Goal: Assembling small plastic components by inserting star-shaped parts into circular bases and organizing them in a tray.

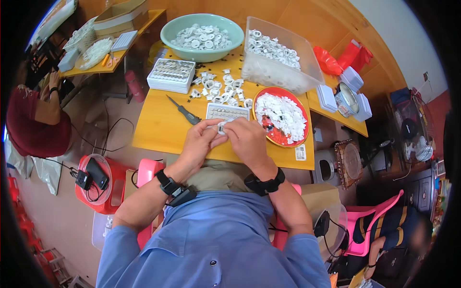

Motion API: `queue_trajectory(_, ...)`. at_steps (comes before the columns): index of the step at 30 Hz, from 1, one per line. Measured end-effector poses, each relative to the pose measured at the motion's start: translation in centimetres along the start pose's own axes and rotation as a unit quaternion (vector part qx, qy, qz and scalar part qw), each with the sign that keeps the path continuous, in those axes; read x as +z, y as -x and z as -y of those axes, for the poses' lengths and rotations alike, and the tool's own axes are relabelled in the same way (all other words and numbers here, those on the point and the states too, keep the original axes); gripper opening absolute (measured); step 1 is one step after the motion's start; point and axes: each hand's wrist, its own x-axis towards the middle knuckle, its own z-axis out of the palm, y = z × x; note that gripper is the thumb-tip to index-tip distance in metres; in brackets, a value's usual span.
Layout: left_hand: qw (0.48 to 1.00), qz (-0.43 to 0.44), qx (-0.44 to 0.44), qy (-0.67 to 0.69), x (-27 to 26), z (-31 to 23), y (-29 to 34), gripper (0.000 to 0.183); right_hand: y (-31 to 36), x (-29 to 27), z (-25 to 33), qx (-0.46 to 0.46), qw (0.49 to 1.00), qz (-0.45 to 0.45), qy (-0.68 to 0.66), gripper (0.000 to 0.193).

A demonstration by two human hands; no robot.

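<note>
Both my hands meet over the near edge of the yellow table (158,129). My left hand (200,137) pinches a small round white plastic part (221,127) with a dark spot in its middle. From the other side my right hand (247,139) closes its fingertips on the same part. Just beyond my fingers lies a white tray (228,112) with rows of small round pieces. A dark electric screwdriver (185,110) rests to the left of my left hand. Loose white plastic parts (221,89) are scattered behind the tray.
A red plate (303,110) of small white pieces sits at right. Farther back stand a green basin (165,36) and a clear bin (283,74), both full of white parts. Stacked trays (170,86) are at left. Two other people sit at far left and lower right.
</note>
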Motion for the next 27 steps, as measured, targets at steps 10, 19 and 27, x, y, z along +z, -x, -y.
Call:
queue_trajectory(10,0.998,-0.007,0.014,-0.067,0.0,0.5,-0.1,0.024,0.1,-0.5,0.4,0.067,0.997,0.033,-0.026,0.003)
queue_trajectory(19,0.997,0.011,-0.002,-0.073,0.2,0.2,0.0,0.024,0.0,-0.4,-0.9,0.242,0.942,0.093,-0.215,0.013)
queue_trajectory(27,0.997,-0.025,-0.002,-0.072,1.0,-0.3,0.5,0.023,-1.8,-3.9,-3.8,0.193,0.978,0.030,-0.080,0.013)
